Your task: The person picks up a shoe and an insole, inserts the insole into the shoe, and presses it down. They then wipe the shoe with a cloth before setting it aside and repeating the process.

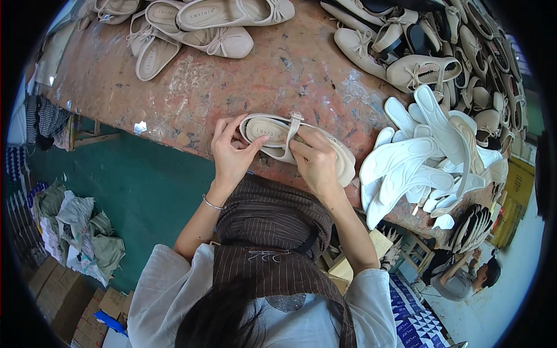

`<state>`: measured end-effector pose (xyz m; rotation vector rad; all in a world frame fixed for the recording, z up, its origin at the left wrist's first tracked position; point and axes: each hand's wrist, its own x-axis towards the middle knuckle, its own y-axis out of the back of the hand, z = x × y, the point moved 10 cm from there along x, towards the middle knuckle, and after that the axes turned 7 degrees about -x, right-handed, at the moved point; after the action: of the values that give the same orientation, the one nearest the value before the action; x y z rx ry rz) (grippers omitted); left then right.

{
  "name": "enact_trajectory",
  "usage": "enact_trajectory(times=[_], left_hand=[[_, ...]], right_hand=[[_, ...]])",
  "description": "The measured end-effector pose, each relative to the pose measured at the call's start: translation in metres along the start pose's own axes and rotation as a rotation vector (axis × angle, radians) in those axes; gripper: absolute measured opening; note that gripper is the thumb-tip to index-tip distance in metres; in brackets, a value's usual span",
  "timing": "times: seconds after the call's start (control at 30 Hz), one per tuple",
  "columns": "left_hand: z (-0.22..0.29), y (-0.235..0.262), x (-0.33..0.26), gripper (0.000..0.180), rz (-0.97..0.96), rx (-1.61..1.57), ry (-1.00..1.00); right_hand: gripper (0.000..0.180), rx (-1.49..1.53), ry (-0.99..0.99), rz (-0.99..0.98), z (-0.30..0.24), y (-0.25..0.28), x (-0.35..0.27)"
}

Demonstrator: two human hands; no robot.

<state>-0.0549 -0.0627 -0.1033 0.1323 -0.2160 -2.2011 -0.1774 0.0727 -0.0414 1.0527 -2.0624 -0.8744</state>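
A beige flat shoe lies at the near edge of the worktable, its heel to the left and its toe to the right. A small bow sits on its upper. My left hand is closed around the heel end, with the thumb over the rim onto the pale insole. At the middle of the shoe, my right hand grips the side and upper, its fingertips partly hidden inside the opening. White insoles lie in a loose heap just right of the shoe.
Several beige bow flats lie at the far left of the stained worktable. A large pile of similar shoes fills the far right. Cloth bundles lie on the green floor at left. Another person is at the lower right.
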Motion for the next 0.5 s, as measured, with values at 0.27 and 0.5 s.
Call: enact_trajectory(times=[0.27,0.5], left_hand=[[-0.002,0.002,0.009,0.045,0.045,0.012,0.003],[-0.019,-0.001,0.019,0.035,-0.008,-0.066,0.126]], right_hand=[[0.016,-0.043,-0.003,-0.060,0.001,-0.018,0.008],[0.028,-0.184,0.169,-0.147,-0.008,-0.030,0.000]])
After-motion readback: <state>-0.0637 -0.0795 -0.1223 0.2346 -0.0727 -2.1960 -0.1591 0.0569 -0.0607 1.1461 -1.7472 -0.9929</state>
